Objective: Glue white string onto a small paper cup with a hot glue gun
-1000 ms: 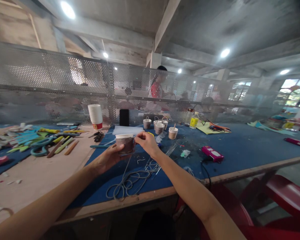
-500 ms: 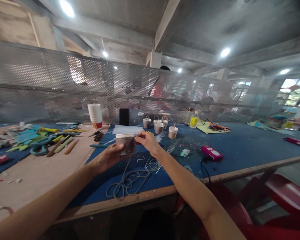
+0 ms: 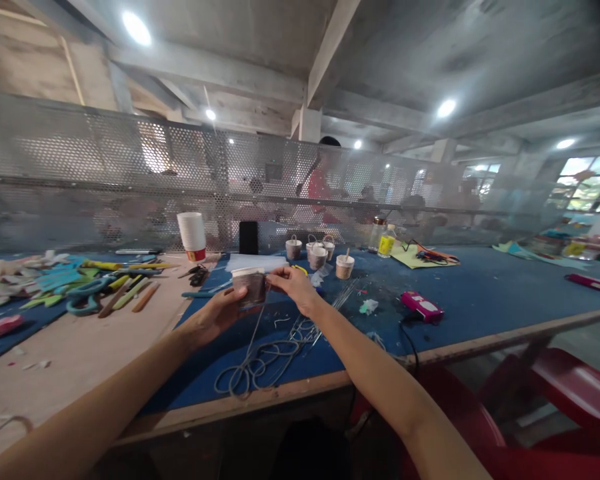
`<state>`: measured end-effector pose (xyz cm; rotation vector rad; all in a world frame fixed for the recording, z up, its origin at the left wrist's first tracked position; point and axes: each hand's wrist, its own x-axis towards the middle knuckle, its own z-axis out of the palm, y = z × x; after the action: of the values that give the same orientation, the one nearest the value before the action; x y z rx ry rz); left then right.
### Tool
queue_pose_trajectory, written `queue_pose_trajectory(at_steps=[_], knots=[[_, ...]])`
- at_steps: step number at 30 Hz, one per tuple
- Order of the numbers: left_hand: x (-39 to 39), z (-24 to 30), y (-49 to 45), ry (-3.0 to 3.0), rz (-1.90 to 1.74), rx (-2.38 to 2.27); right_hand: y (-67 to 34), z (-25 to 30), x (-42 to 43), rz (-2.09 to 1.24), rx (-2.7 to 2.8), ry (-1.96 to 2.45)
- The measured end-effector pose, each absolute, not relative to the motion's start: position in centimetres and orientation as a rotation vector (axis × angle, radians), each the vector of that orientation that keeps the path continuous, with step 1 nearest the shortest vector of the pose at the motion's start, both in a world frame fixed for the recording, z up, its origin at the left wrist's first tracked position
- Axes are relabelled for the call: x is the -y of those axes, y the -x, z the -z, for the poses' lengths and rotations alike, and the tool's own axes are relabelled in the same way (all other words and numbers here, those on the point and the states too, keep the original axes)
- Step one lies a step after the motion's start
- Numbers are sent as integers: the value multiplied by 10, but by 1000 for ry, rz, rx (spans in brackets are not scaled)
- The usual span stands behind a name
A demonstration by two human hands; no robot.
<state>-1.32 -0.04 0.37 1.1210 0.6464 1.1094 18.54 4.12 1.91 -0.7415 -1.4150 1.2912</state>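
My left hand (image 3: 220, 310) is wrapped round a small paper cup (image 3: 250, 287) with a white rim and a grey-brown covering, held upright above the blue table. At the cup's right side, the fingers of my right hand (image 3: 289, 283) are pinched together. A grey cord (image 3: 256, 333) runs from there down to loose coils on the table. The pinched fingertips appear to hold this cord against the cup, though the exact grip is too small to see. Thin metal rods (image 3: 313, 330) lie beside the coils.
Behind the hands stand several covered cups (image 3: 318, 257), some with handles, and a stack of white cups (image 3: 192, 237). Blue scissors (image 3: 87, 297) and clay tools (image 3: 145, 297) lie left. To the right are a pink device (image 3: 423, 307), a bottle (image 3: 387, 241) and red chairs (image 3: 575, 383).
The cup has tipped slightly and shifted a little left in my left hand. My right hand stays pinched at its side, marginally lower. The view has shifted slightly.
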Motion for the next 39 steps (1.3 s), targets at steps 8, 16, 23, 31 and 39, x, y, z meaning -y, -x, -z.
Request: queue_pose_trajectory(at_steps=[8, 16, 23, 31, 39], knots=[[-1, -2, 10, -1137, -1091, -642, -181, -14, -40, -1169, 1482, 707], [1, -3, 5, -1163, -1130, -780, -183, -14, -38, -988, 1598, 709], [6, -6, 4, -1142, -1110, -747, -185, -15, -37, -807, 1698, 790], [7, -5, 4, -1153, -1096, -737, -185, -13, -37, -766, 1711, 826], [11, -7, 2, -1164, -1104, -721, -185, -12, -39, -749, 1726, 825]])
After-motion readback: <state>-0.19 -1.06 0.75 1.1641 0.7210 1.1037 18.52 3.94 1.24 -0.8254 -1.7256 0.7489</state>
